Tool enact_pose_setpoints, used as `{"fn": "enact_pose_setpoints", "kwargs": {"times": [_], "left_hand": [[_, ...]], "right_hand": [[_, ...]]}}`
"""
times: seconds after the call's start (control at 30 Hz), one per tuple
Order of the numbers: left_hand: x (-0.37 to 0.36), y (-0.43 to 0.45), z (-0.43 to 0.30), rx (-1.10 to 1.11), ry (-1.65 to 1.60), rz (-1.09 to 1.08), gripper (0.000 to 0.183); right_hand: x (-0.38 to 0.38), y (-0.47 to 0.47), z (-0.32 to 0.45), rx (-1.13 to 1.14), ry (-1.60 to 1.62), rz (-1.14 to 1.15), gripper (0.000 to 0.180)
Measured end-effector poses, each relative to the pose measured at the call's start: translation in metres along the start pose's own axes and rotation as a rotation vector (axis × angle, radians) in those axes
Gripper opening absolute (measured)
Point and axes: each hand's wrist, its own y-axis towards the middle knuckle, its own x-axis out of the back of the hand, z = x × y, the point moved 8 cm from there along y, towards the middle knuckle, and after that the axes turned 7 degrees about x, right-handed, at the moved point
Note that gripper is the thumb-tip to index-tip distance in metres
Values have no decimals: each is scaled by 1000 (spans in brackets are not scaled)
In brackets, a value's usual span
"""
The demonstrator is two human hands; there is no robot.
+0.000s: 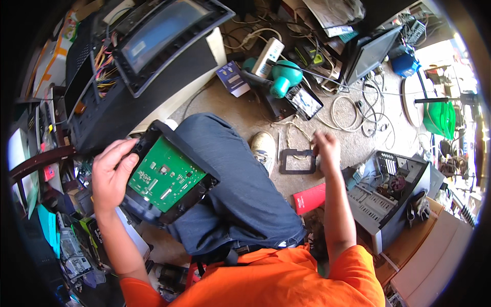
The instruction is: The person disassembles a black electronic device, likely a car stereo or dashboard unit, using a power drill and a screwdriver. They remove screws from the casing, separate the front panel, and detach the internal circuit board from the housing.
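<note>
My left hand grips the left side of a black plastic housing, which is tilted above my lap. Inside that housing a green circuit board faces up, with small chips and connectors on it. On the other side my right hand is curled at the upper right corner of a flat black rectangular frame with an open middle. Its fingertips appear to pinch that corner, partly hiding it. Whether the frame touches the floor is hard to tell. A thin pale rod lies left of it.
An open computer case stands at right, near a red box. Ahead are a teal desk lamp, a power strip, a lit phone and coiled cables. A large black cabinet with a screen stands upper left.
</note>
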Motion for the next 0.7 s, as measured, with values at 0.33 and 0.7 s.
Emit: {"fn": "enact_pose_setpoints", "kwargs": {"times": [0.33, 0.7], "left_hand": [[-34, 33, -11, -26, 124, 121, 25], [-15, 9, -8, 2, 156, 15, 28]], "right_hand": [[101, -118, -276, -367, 149, -665, 38], [164, -41, -255, 215, 328, -1083, 53]]}}
